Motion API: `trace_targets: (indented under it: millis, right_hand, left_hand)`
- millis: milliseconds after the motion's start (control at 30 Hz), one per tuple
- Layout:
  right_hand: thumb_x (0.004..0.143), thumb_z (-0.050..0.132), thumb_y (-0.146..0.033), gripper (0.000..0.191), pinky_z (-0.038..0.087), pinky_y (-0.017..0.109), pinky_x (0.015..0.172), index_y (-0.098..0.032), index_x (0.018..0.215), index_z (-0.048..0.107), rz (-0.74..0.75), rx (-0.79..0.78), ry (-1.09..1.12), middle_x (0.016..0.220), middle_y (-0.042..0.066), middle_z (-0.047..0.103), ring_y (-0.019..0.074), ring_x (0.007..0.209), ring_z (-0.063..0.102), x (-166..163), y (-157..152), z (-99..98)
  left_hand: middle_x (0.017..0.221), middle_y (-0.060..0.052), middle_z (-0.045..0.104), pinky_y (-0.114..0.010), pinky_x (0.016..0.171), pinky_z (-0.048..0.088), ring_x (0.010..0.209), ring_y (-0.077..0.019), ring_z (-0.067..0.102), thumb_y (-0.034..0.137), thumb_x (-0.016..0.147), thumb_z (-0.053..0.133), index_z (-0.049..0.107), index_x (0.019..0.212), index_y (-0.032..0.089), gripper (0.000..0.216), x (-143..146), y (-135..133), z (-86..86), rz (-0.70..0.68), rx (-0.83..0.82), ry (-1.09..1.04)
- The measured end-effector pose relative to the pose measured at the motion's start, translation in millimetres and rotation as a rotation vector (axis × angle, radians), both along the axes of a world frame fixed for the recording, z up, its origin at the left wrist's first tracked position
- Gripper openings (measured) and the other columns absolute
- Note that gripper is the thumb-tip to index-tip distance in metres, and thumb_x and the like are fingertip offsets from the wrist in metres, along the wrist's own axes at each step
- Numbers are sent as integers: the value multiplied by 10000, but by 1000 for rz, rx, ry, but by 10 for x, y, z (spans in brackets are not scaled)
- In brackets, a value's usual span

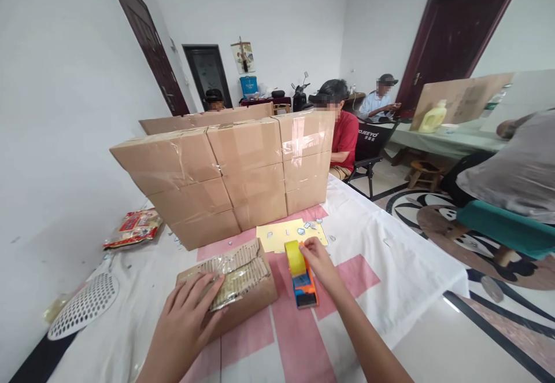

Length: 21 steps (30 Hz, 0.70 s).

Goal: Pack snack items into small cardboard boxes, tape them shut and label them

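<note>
My left hand [187,320] lies flat, fingers spread, on a plastic-wrapped bundle of tan strips inside a small open cardboard box [247,305] near the table's front. My right hand [318,258] reaches to an orange and blue tape dispenser [302,279] with a yellow roll; its fingers curl against the roll's right side, touching it. The dispenser rests on the pink and white tablecloth [381,267], just right of the box. A yellow sheet [280,234] with small scraps lies behind it.
A wall of stacked, taped cardboard boxes [225,177] stands across the table's middle. A red snack packet [134,228] and a white perforated fan cover [84,306] lie at the left. Other people sit behind and to the right, near a second table [437,139].
</note>
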State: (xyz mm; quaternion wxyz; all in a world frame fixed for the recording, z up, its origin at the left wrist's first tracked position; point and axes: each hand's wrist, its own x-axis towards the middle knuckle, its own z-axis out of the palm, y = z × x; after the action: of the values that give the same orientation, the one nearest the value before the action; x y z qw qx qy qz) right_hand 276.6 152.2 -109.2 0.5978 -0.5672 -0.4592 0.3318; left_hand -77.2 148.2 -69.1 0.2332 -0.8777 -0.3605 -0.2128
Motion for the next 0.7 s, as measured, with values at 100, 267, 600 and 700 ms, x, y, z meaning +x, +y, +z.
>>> trace_targets:
  millis: [100, 267, 600, 700]
  right_hand:
    - [868, 646, -495, 321, 527, 318, 667, -192, 962, 596, 232, -55, 159, 863, 40, 678, 209, 757, 654, -55, -108, -165]
    - [870, 661, -494, 344, 517, 299, 678, -153, 915, 656, 345, -23, 141, 853, 53, 710, 203, 764, 666, -139, -130, -249]
    - [878, 621, -579, 413, 504, 283, 669, -166, 869, 618, 281, 76, 129, 797, 29, 647, 174, 726, 605, -174, -232, -251]
    - [878, 588, -651, 460, 534, 312, 666, -191, 895, 605, 274, 97, 283, 789, 29, 637, 190, 713, 619, -198, -318, -224]
  left_hand:
    - [1223, -70, 720, -391, 1054, 356, 1092, -256, 656, 407, 937, 568, 621, 1317, 243, 418, -2, 26, -21, -67, -8, -31]
    - [1214, -64, 724, -354, 932, 414, 1050, -239, 670, 402, 950, 544, 641, 1280, 239, 381, 19, 49, -87, -28, -97, -47]
    - [999, -68, 751, -337, 836, 489, 903, -234, 690, 381, 938, 593, 705, 1111, 235, 252, 473, -443, 101, -42, -85, -349]
    - [786, -34, 718, -289, 704, 522, 694, -187, 680, 405, 938, 586, 693, 1058, 240, 230, 965, -794, -108, -77, -377, -562]
